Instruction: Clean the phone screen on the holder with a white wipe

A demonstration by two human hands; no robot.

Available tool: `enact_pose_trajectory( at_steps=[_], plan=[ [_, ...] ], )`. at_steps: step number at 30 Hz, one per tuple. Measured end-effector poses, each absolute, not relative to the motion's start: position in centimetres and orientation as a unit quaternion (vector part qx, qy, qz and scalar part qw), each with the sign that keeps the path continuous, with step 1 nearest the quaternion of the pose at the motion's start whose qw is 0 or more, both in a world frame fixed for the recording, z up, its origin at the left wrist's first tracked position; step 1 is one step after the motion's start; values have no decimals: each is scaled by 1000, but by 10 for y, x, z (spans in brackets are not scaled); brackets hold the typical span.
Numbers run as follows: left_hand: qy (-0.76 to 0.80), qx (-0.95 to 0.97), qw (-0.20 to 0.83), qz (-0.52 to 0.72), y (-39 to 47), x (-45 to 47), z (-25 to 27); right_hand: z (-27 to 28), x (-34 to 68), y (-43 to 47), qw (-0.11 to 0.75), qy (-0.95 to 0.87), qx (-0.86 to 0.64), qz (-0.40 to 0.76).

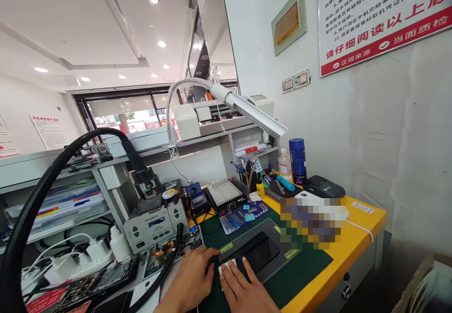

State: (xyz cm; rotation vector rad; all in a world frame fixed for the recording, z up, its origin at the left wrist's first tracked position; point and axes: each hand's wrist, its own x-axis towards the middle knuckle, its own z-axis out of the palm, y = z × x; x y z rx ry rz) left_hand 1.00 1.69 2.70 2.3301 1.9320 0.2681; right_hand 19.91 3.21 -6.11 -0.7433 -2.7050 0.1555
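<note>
My right hand (245, 284) lies with its fingers stretched flat over a small white piece, cloth or paper (226, 267), pressing it down near the left end of a dark, flat device like a phone (261, 252). The device rests on a grey perforated pad (273, 230) with yellow-green labels. My left hand (194, 275) is just left of the pad, its index finger reaching to the pad's corner and its thumb apart from it. Nothing shows in that hand. Below the pad is a dark green mat (310, 266).
A grey soldering station (155, 226) stands left, its thick black hose (45, 181) arching in front. Behind are a heating plate (226, 195), a yellow bottle (260, 188) and a blue can (297, 160). A lamp (257, 115) hangs above. Circuit boards (173, 252) lie left.
</note>
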Motion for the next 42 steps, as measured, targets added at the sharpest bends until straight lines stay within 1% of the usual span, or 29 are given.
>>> enact_pose_trajectory(
  at_steps=[4,6,8,13,15,17,22,25,28,42],
  plan=[
    [634,767,54,81,16,10,27,-92,206,28,249,-937,-242,-47],
    [634,768,54,78,16,11,28,-99,209,26,276,-929,-236,-65],
    [636,767,53,75,16,11,29,-100,212,23,283,-926,-244,-61],
    [639,764,53,72,15,11,30,-85,226,18,246,-934,-258,-15],
    [636,767,53,74,15,11,30,-71,240,16,233,-936,-263,19],
    [636,767,55,71,15,11,31,-55,257,14,200,-939,-272,65],
    [641,762,70,58,14,12,37,-21,293,10,146,-905,-369,154],
    [640,763,74,58,14,13,39,-17,307,10,143,-883,-417,158],
    [637,765,73,60,14,13,39,-20,316,11,148,-875,-434,155],
    [639,763,74,64,12,12,37,-24,308,42,162,-891,-403,132]
  ],
)
